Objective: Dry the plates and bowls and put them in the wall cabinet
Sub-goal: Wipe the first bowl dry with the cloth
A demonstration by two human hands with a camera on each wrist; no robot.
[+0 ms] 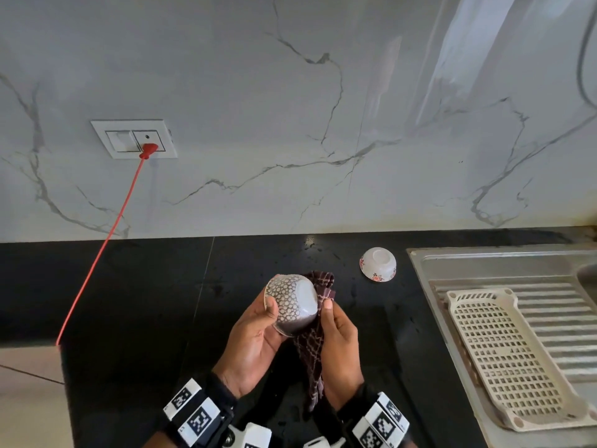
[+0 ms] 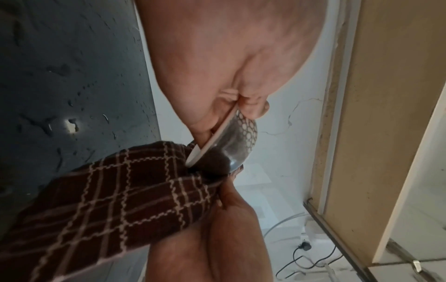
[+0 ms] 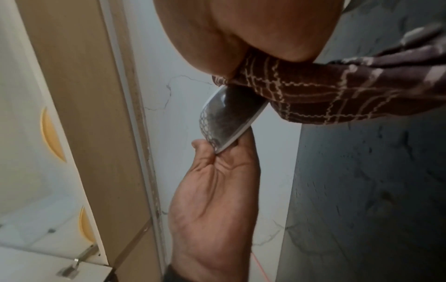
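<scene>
A small bowl (image 1: 290, 302) with a grey-and-white circle pattern is held above the black counter, its white base facing up and right. My left hand (image 1: 255, 337) grips its rim, thumb on the outer wall. My right hand (image 1: 336, 341) holds a brown checked cloth (image 1: 313, 344) against the bowl, thumb on top of the cloth. In the left wrist view the bowl (image 2: 237, 137) shows edge-on with the cloth (image 2: 125, 192) bunched at its mouth. The right wrist view has the bowl (image 3: 226, 118) between the cloth (image 3: 325, 95) and my left hand (image 3: 212, 200). A second white bowl (image 1: 378, 264) with red flowers lies upside down on the counter.
A steel sink drainboard (image 1: 484, 273) at the right carries a cream plastic drying rack (image 1: 513, 360). A red cable (image 1: 106, 240) runs from a wall socket (image 1: 135, 139) down across the counter's left end. Water drops dot the black counter (image 1: 145, 302). A cabinet door (image 3: 79, 114) shows in the right wrist view.
</scene>
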